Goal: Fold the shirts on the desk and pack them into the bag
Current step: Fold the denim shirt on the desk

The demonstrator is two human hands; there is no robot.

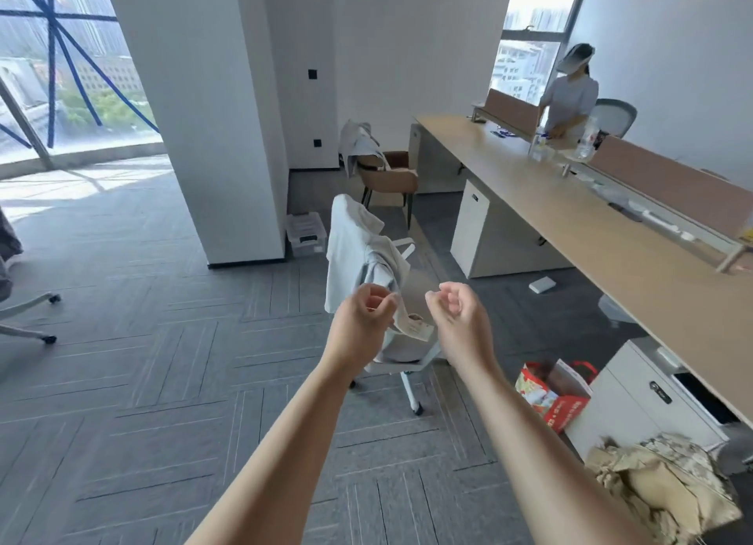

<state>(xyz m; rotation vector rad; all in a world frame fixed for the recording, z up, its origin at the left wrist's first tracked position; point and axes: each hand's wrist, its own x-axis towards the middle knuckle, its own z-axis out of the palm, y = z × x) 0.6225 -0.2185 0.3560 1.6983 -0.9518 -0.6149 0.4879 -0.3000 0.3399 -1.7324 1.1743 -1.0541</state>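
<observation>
Chair [401,366] directly ahead; open floor [142,300] left; desk [611,234] along right.

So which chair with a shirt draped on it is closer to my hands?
The white office chair just beyond your left hand; the brown chair stands farther back.

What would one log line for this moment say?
stage: hands out toward shirt | left hand: curled at shirt, grip unclear | right hand: curled, empty | shirt: draped over chair | bag: on floor
</observation>
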